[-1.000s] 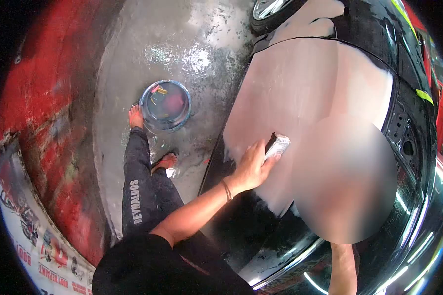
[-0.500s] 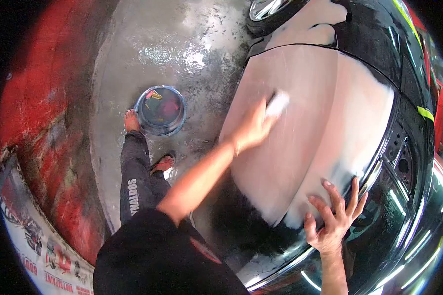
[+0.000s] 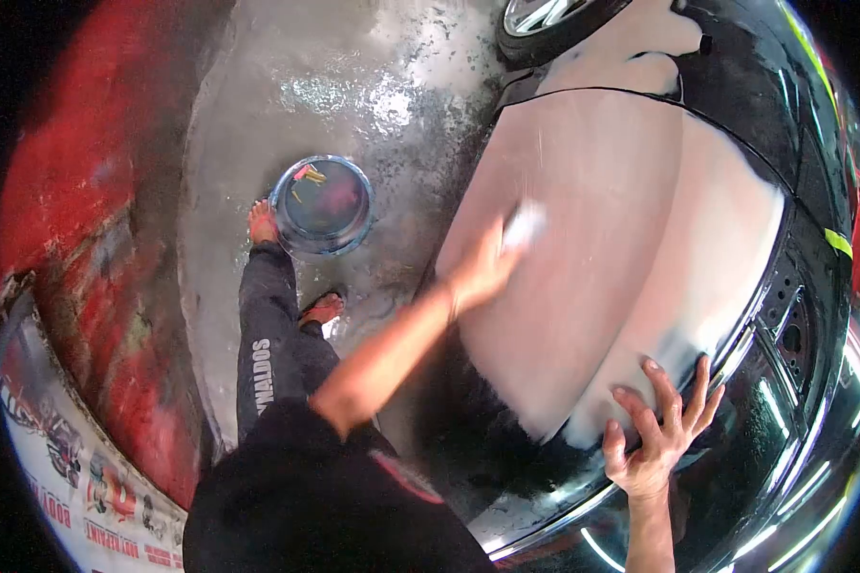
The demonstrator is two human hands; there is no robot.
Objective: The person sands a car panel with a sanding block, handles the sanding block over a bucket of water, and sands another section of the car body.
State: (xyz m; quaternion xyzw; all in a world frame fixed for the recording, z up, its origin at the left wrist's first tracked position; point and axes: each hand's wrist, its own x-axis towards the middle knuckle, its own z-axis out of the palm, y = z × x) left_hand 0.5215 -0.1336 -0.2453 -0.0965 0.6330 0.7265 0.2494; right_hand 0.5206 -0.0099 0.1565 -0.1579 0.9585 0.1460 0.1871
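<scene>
We have our left hand [image 3: 483, 271] gripping a pale block [image 3: 525, 225] against the pale panel [image 3: 597, 229] of the black car [image 3: 745, 81]. Motion blurs the block, so we cannot make out its face or how firmly it presses. It lies in the half of the panel nearer the floor-side edge, well short of the seam [image 3: 602, 90] at the wheel end.

In the last half second the block has slid back from that seam and a little closer to the floor-side edge; just before that it had travelled toward the seam. We judge this a back-and-forth stroke, so the work now falls on the floor-side part, while the strip along the window-side edge gets no contact from the block.

Our right hand [image 3: 655, 439] holds nothing. Its fingers are spread, and it keeps about the same spot at the window-side corner nearest us, where pale surface meets black; it seems to lean there as a brace.

On the wet floor [image 3: 411, 167], the basin [image 3: 321, 245] sits just beside our foot [image 3: 263, 222], with yellowish strips [image 3: 312, 176] near its far rim.
</scene>
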